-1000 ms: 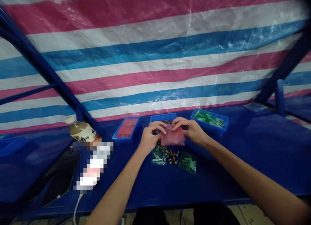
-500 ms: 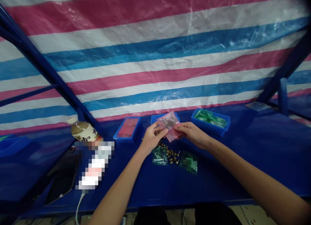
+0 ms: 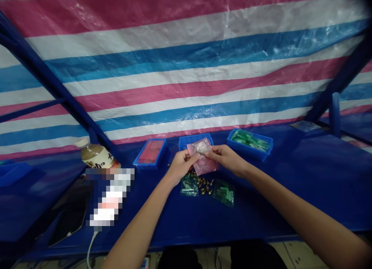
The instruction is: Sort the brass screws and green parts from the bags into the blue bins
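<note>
A pink plastic bag (image 3: 205,166) hangs between my two hands, above the blue table. My left hand (image 3: 185,163) pinches its left side with the thumb on top. My right hand (image 3: 225,156) grips the upper right side, thumb pressed on the bag. Whatever is inside the bag is too blurred to name. Below lie small brass-coloured screw-like parts (image 3: 205,186) in a loose pile. On the pile's left rests a green-tinted bag (image 3: 189,185) with pale plugs in it, and a similar green bag (image 3: 223,192) lies on its right.
At the back stand a blue bin (image 3: 161,156) of pink bags, a middle blue bin (image 3: 192,138) partly behind my hands, and a blue bin (image 3: 263,155) of green bags. Leftward are a bottle (image 3: 97,156), a pixelated object with a cable (image 3: 89,247), and a dark phone-like slab (image 3: 68,224).
The pink bag has turned in my hands and now sits slightly lower, more square to me. My right thumb has shifted inward along its top. The view has moved a little.
</note>
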Motion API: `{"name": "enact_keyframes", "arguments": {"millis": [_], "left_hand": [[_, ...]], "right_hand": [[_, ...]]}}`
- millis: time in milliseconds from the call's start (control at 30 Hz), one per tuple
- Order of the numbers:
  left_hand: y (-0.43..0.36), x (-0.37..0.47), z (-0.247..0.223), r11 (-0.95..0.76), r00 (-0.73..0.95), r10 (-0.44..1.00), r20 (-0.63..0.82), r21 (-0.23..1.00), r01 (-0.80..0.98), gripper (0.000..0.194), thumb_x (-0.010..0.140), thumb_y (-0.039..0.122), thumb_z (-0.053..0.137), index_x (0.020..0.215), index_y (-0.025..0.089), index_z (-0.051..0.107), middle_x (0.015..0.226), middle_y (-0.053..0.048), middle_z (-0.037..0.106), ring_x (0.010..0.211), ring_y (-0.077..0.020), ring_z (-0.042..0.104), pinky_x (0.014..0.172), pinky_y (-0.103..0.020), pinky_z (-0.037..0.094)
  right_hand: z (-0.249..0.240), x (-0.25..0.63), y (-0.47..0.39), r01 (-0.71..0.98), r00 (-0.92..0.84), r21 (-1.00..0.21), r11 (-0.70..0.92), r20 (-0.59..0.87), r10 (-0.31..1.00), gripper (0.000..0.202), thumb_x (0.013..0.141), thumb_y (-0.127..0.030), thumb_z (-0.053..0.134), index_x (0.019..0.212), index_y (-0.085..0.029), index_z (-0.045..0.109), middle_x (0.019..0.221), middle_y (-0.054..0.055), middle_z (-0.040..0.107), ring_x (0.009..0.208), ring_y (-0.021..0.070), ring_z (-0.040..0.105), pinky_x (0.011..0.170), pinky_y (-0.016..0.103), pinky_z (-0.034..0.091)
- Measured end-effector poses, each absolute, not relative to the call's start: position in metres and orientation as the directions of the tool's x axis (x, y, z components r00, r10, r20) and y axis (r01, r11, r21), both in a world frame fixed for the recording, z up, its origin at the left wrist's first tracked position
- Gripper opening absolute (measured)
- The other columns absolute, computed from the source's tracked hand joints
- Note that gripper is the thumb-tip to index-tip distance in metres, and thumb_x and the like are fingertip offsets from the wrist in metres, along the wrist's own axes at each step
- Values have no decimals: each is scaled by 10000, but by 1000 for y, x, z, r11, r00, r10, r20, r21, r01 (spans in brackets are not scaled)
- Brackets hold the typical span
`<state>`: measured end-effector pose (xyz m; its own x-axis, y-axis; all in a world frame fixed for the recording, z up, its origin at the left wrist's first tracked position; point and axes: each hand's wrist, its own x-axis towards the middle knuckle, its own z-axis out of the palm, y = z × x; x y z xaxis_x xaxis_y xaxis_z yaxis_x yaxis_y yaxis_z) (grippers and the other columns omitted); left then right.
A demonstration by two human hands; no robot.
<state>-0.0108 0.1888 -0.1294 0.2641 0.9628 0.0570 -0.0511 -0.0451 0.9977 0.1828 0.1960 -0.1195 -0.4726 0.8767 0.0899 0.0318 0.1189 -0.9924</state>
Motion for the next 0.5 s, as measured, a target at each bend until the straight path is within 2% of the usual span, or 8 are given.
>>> {"name": "enact_keyframes", "arguments": {"millis": [200,333,400,500], "left_hand": [[189,-11,-132,-54,223,973,55,998,-7,372,712,406,790,937,119,715,807,-58,723,649,-139,620,603,-234,451],[191,-12,-133,-80,201,975,90,995,-55,375,735,401,770,981,124,708,880,-73,733,736,-167,652,685,-266,491],[192,-13,-134,-109,163,980,117,992,-60,373,745,417,756,974,128,703,870,-64,729,735,-169,650,688,-270,496],[195,-17,-133,-148,79,985,153,987,-63,372,755,441,740,963,137,692,853,-44,719,723,-161,639,674,-263,495]], "right_hand": [[-122,182,196,17,-527,-991,133,104,844,366,831,-492,645,914,-138,688,782,36,666,657,139,557,622,274,422],[-123,181,197,107,-542,-978,178,93,835,365,826,-509,632,820,-145,669,708,23,634,627,141,543,606,280,437],[-123,180,196,154,-552,-970,189,75,831,375,835,-515,614,747,-151,635,644,4,593,574,126,520,576,272,433],[-123,179,196,172,-559,-967,189,63,827,376,860,-513,582,716,-167,600,651,9,599,579,124,536,571,268,448]]}}
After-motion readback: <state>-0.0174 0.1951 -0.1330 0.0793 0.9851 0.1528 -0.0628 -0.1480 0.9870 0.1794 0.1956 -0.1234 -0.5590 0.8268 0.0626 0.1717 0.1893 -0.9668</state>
